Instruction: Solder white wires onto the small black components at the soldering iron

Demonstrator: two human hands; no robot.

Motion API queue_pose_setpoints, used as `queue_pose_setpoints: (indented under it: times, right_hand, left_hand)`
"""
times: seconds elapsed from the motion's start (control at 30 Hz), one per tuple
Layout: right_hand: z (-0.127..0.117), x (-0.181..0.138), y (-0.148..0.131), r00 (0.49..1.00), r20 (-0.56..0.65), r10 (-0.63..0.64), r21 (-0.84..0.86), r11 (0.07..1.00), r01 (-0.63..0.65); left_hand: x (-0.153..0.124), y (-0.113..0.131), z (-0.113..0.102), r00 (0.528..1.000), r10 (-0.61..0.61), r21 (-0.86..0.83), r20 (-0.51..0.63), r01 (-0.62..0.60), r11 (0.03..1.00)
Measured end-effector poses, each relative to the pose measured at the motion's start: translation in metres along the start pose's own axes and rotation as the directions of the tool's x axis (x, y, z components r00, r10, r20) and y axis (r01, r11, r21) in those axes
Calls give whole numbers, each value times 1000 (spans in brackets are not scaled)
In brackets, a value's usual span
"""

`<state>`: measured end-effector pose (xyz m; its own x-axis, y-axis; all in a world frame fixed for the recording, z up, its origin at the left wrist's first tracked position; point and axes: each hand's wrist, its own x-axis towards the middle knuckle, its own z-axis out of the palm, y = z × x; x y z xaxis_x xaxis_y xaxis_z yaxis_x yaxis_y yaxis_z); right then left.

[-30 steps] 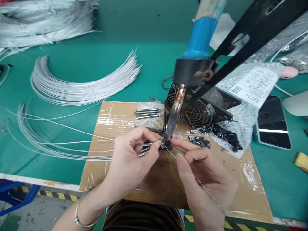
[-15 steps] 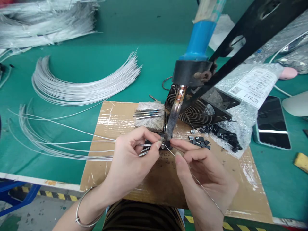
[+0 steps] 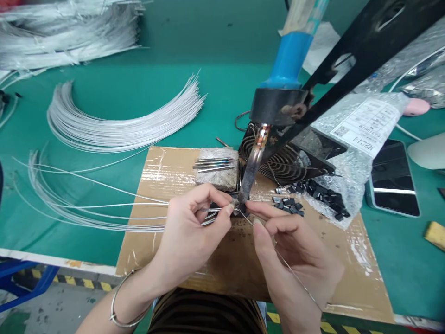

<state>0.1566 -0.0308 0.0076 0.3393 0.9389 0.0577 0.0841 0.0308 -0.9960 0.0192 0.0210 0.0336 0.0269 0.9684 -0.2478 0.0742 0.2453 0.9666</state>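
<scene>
A soldering iron [image 3: 290, 60] with a blue collar is clamped in a black metal stand, its dark tip [image 3: 247, 182] pointing down between my hands. My left hand [image 3: 198, 232] is pinched on a white wire [image 3: 146, 203] close under the tip; the exact wire end is hidden by fingers. My right hand [image 3: 295, 250] grips a thin strand of solder wire [image 3: 295, 276] between thumb and fingers. The solder's upper end reaches the spot at the iron's tip. More white wires [image 3: 86, 218] trail leftward from behind my left hand.
Cardboard [image 3: 153, 176] covers the bench under my hands. Metal rods lie on a wrapped block [image 3: 217, 178]. A black fan [image 3: 288, 162] stands behind the iron. Small black connectors [image 3: 288, 205] lie beside bubble wrap [image 3: 347, 185] and a phone [image 3: 392, 178]. A big wire bundle [image 3: 121, 130] lies back left.
Almost nothing differs. Both hands hold the same pose at the iron's tip; the whole view has shifted very slightly.
</scene>
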Motion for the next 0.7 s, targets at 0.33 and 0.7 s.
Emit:
queue_pose_setpoints:
  times: [0.33, 0.7]
  right_hand:
    - [0, -1, 1, 1000, 10, -18, 11, 1000, 18]
    - [-2, -1, 6, 995, 12, -95, -84, 992, 96]
  left_hand:
    - [-1, 1, 0, 1000, 17, -18, 1, -17, 1000]
    - [-1, -2, 0, 999, 34, 38, 2, -34, 999]
